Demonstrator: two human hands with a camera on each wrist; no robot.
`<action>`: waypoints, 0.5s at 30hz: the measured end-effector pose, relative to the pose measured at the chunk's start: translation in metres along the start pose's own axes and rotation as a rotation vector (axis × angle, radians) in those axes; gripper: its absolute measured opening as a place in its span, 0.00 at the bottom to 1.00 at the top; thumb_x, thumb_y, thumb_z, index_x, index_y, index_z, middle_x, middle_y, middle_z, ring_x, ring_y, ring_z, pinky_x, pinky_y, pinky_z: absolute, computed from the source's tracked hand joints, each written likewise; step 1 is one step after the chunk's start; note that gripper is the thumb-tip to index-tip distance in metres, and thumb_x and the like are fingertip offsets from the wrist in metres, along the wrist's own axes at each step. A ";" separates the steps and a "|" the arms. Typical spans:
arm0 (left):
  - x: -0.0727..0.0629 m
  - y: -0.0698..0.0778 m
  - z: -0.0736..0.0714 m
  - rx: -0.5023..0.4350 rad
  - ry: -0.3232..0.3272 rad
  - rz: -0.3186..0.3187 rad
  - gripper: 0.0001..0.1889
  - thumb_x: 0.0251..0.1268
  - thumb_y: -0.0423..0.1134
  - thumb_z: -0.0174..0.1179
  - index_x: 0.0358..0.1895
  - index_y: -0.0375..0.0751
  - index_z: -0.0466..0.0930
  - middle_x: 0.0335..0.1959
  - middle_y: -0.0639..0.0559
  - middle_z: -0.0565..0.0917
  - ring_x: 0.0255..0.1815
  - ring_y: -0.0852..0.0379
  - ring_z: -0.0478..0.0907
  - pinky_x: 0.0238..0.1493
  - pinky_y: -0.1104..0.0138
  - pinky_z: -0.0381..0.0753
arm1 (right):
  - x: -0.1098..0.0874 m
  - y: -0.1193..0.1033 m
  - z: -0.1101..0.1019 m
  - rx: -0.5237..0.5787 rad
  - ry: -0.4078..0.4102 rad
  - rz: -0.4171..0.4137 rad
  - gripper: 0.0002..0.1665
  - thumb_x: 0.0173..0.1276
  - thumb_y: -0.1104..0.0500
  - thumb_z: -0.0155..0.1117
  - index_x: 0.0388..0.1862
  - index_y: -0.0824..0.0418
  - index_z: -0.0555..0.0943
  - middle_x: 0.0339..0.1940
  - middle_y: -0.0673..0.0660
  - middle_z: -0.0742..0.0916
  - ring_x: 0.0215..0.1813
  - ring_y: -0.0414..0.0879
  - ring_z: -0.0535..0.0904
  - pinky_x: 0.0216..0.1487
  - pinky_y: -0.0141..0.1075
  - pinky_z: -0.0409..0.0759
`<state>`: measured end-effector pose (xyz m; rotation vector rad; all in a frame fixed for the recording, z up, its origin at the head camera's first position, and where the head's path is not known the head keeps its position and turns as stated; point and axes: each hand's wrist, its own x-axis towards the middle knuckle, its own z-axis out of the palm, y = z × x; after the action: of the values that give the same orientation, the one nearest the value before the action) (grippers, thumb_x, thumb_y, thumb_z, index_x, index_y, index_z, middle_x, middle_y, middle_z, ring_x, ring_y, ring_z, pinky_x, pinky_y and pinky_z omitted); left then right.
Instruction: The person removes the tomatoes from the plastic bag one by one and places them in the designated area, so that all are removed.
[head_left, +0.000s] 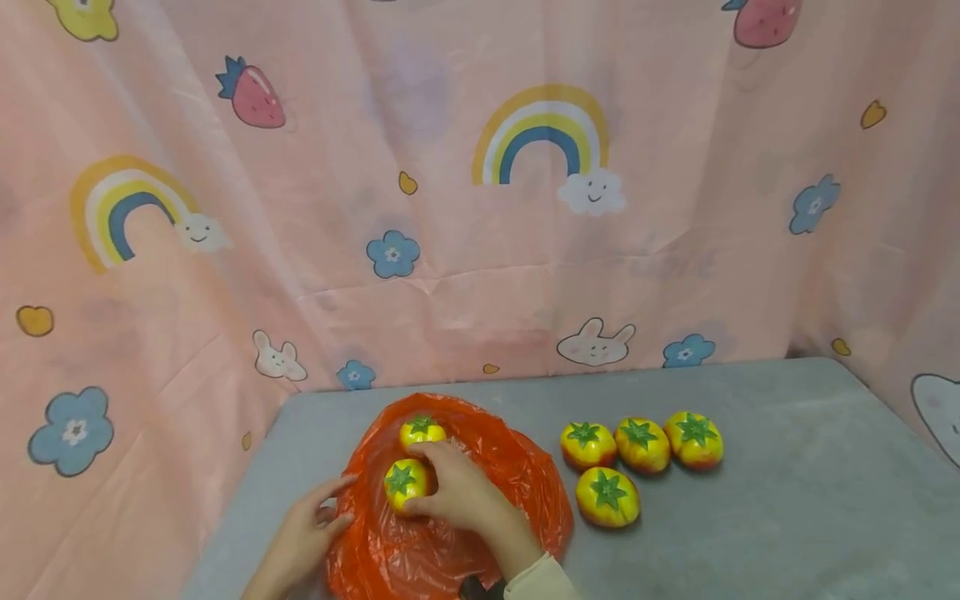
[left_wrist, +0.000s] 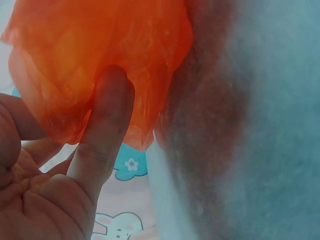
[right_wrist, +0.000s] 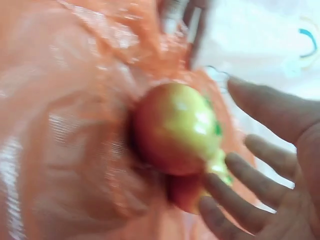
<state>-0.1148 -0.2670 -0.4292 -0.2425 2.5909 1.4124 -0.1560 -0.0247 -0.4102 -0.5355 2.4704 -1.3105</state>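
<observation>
Head view: the grey desk (head_left: 787, 508) stands in front of a pink curtain (head_left: 450, 317) printed with rainbows, clouds, strawberries, flowers and rabbits. The orange plastic bag (head_left: 442, 554) is spread on the left part of the desk, its edge forming a crumpled outline. Two yellow artificial fruits with green star-shaped tops rest on the plastic within that outline: the far fruit (head_left: 422, 429) and the near fruit (head_left: 402, 487). The left hand (head_left: 303, 529) is at the left edge of the bag. The right hand (head_left: 465, 487) is above the bag, thumb and fingers apart beside the near fruit; a light sleeve (head_left: 543, 581) covers the forearm. To the right of the bag, four similar fruits stand on the desk: the left fruit (head_left: 588, 446), the middle fruit (head_left: 642, 447) and the right fruit (head_left: 694, 440) in a row, and the front fruit (head_left: 608, 497) just ahead of the left one. Left wrist view: the left hand pinches the bag, one digit lying over the plastic and other fingers behind it. Right wrist view: the right hand is spread, its thumb clear of the larger-appearing fruit; whether a fingertip touches the fruit behind cannot be determined.
</observation>
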 end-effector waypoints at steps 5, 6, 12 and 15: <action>-0.002 -0.002 0.000 -0.006 -0.001 0.024 0.26 0.67 0.26 0.59 0.69 0.38 0.71 0.62 0.35 0.76 0.44 0.48 0.86 0.36 0.56 0.88 | 0.006 0.007 0.015 -0.024 0.055 -0.004 0.40 0.56 0.46 0.78 0.67 0.49 0.74 0.66 0.52 0.78 0.64 0.52 0.75 0.66 0.55 0.76; -0.002 -0.002 0.000 -0.003 0.002 0.030 0.26 0.67 0.26 0.59 0.69 0.38 0.71 0.62 0.35 0.76 0.44 0.48 0.86 0.36 0.56 0.88 | 0.007 0.009 0.017 -0.034 0.059 -0.002 0.40 0.56 0.46 0.78 0.67 0.50 0.75 0.66 0.52 0.79 0.64 0.52 0.75 0.66 0.55 0.76; 0.000 -0.003 0.002 -0.027 0.012 0.002 0.27 0.67 0.25 0.58 0.69 0.39 0.71 0.58 0.34 0.80 0.46 0.46 0.86 0.37 0.54 0.89 | 0.006 0.012 0.024 -0.063 0.054 -0.014 0.37 0.55 0.47 0.79 0.63 0.49 0.77 0.63 0.51 0.80 0.62 0.51 0.77 0.64 0.54 0.78; 0.001 -0.004 0.003 -0.037 0.011 -0.012 0.27 0.68 0.25 0.58 0.70 0.39 0.70 0.57 0.34 0.81 0.45 0.47 0.86 0.37 0.54 0.88 | 0.004 0.012 0.022 -0.061 0.051 -0.030 0.36 0.55 0.48 0.79 0.62 0.49 0.77 0.63 0.50 0.80 0.61 0.50 0.77 0.63 0.54 0.78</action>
<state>-0.1150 -0.2667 -0.4340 -0.2710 2.5703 1.4599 -0.1527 -0.0365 -0.4321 -0.5630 2.5607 -1.2783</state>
